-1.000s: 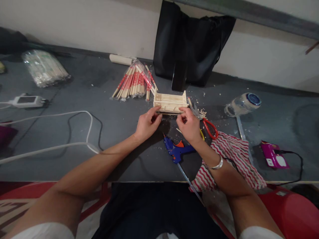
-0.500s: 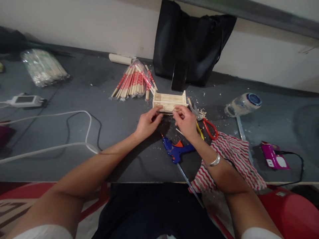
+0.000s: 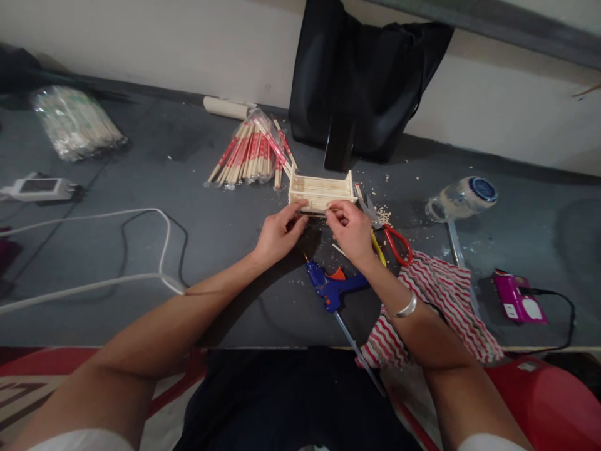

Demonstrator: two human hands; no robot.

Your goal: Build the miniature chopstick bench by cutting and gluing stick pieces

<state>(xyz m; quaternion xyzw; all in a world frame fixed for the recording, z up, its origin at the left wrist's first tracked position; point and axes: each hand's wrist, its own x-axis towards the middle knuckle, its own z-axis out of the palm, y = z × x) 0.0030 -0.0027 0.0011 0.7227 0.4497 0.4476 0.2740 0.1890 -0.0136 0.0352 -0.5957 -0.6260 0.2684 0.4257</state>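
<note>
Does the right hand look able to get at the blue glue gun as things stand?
Likely yes: the glue gun lies close by the right hand with its trigger uncovered, though that hand would first have to leave the stick frame.

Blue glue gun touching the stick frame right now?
Apart. The head view shows a strip of dark benchtop between the near edge of the stick frame and the blue glue gun, nozzle included.

Matt wood is seen in the slatted frame (image 3: 322,186) touched by the left hand (image 3: 279,235) and the right hand (image 3: 352,234); smooth plastic is shown by the glue gun (image 3: 332,290) below the right hand, rumpled cloth (image 3: 439,282) to its right.
</note>
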